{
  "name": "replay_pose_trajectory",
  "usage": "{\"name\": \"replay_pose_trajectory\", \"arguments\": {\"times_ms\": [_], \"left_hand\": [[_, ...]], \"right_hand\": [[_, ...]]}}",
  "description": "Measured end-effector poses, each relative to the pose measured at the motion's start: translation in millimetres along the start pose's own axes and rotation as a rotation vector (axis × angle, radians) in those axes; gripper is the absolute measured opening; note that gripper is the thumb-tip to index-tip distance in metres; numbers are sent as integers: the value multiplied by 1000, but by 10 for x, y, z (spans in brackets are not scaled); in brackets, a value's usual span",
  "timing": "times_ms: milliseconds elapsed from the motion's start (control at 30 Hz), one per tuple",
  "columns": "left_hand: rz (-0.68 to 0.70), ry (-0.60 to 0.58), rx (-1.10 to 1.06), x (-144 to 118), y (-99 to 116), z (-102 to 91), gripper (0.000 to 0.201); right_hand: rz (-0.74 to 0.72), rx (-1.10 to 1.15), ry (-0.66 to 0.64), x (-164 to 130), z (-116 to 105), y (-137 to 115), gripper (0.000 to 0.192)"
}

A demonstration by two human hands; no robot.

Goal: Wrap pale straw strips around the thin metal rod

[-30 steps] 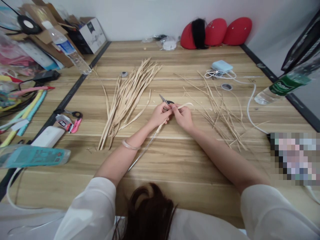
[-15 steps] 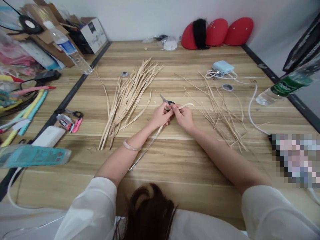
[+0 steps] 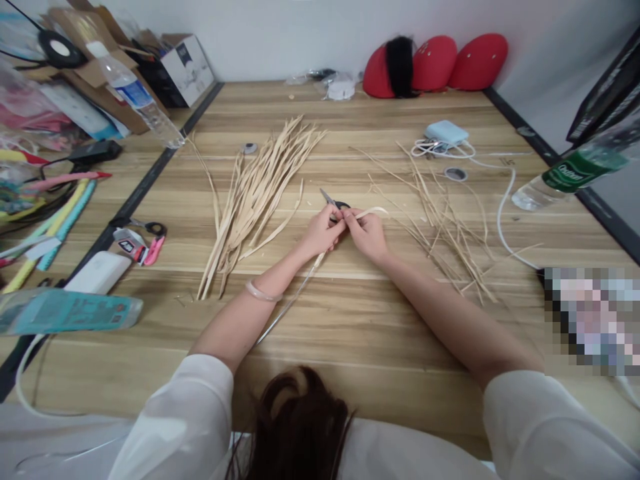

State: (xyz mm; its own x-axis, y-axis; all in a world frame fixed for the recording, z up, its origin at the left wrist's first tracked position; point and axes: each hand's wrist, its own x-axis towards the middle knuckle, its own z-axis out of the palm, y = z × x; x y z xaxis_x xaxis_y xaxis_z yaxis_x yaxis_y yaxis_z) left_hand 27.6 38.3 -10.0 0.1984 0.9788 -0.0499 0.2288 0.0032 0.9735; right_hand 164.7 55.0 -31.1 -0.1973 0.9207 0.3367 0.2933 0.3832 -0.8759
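Observation:
My left hand (image 3: pixel 323 231) is closed around a thin metal rod (image 3: pixel 289 305), whose bare length slants down toward my forearm. Pale material covers the rod just below the fingers. Fingertips of my right hand (image 3: pixel 367 235) pinch a pale flat straw strip (image 3: pixel 375 211), its loose end curling out to the right. Both hands meet, so the spot where strip and rod join is hidden. Scissors with black handles (image 3: pixel 327 197) lie on the table right behind my fingers, partly covered. Left of my hands is a bundle of straw strips (image 3: pixel 260 193); thinner scattered strips (image 3: pixel 440 230) lie to the right.
Three red rounded objects (image 3: pixel 434 63) stand against the wall. A light-blue box (image 3: pixel 447 132) with a white cable sits back right, near a green-labelled bottle (image 3: pixel 575 170). Another pair of scissors (image 3: pixel 154 230), a teal bottle (image 3: pixel 75 312) and a water bottle (image 3: pixel 137 97) are left.
The lower end of the rod has shifted very slightly to the left. Both hands keep their place and grip.

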Motion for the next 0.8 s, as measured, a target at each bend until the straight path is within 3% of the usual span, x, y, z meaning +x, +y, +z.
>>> {"name": "replay_pose_trajectory", "arguments": {"times_ms": [800], "left_hand": [[16,63,11,20,-24,2,19]], "right_hand": [[-29,16,22,-1,23,23,39]]}}
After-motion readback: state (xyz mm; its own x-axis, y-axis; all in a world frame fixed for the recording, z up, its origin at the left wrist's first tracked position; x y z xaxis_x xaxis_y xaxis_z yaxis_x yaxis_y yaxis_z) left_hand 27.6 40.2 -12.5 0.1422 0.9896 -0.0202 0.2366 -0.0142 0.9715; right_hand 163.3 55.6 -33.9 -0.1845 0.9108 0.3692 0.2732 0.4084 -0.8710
